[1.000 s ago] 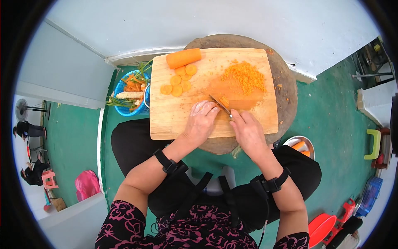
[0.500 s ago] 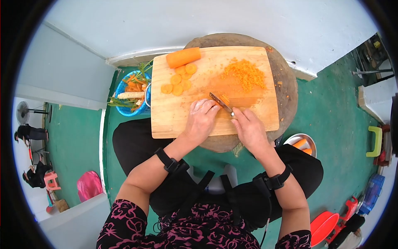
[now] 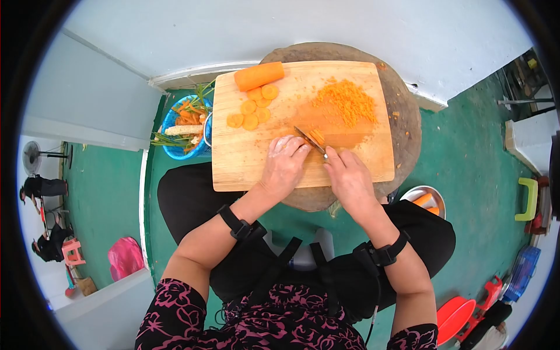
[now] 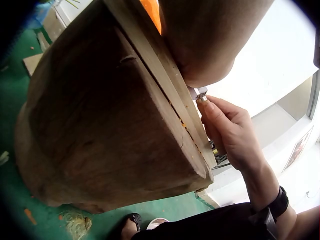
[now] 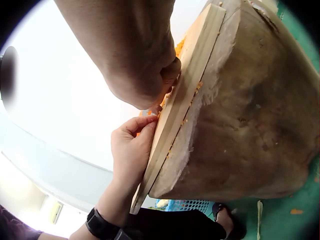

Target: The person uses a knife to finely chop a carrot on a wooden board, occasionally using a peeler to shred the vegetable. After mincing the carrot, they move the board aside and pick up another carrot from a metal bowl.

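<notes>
On the wooden cutting board [image 3: 245, 169], the right hand [image 3: 352, 178] grips the handle of a small knife [image 3: 310, 140], whose blade slants up and left. Cut carrot strips [image 3: 317, 136] lie just right of the blade. Close on the blade's left, the left hand [image 3: 284, 163] has bent fingers low on the board; the right wrist view shows this hand [image 5: 131, 152] pinching orange carrot at its fingertips. The carrot under it is mostly hidden. Round slices [image 3: 249, 121] and a thick carrot piece [image 3: 259, 76] lie at the upper left, minced carrot [image 3: 347, 102] at the upper right.
The board rests on a wooden stump [image 3: 406, 128] beside a wall. A blue basket [image 3: 185, 153] of vegetable scraps stands left, a metal bowl [image 3: 438, 197] with carrot pieces lower right. Two people are visible at far left.
The board and hands appear slightly higher in the head view. The knife blade has tilted a little between the frames; both hands keep nearly the same places on the board.
</notes>
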Action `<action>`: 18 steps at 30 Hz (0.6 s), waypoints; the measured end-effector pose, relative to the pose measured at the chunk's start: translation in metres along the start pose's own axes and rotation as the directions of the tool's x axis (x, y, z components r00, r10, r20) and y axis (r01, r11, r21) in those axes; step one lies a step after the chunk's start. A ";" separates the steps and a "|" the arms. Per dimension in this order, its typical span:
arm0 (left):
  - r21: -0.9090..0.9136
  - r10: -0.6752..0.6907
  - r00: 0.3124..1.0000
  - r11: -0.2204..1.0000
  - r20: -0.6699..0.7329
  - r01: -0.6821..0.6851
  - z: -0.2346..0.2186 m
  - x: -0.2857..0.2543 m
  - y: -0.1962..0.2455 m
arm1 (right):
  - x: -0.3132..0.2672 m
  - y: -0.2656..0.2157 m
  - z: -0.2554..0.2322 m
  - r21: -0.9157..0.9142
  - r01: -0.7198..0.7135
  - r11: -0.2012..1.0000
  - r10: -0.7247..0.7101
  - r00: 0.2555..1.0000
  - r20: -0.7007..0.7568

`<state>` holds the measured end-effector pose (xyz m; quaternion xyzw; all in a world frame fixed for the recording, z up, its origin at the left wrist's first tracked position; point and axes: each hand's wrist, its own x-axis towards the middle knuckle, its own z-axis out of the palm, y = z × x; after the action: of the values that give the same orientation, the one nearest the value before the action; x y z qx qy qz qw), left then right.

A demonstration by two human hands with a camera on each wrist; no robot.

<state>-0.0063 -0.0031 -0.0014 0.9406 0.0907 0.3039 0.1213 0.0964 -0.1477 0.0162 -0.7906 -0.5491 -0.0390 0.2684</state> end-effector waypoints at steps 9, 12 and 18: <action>-0.011 0.021 1.000 1.000 -0.008 -0.021 0.000 -0.001 -0.002 | -0.001 0.008 -0.003 0.170 -0.075 0.983 0.074 0.997 0.014; 0.001 0.024 1.000 1.000 -0.013 -0.024 -0.001 0.001 0.000 | -0.002 0.007 -0.003 0.155 -0.073 0.985 0.070 0.997 0.023; -0.015 0.018 1.000 1.000 -0.008 -0.018 -0.002 0.002 0.000 | -0.002 0.004 -0.003 0.169 -0.057 0.984 0.059 0.998 -0.007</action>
<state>-0.0063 -0.0021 0.0010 0.9392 0.0803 0.3093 0.1254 0.0994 -0.1520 0.0169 -0.7805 -0.5254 0.0105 0.3387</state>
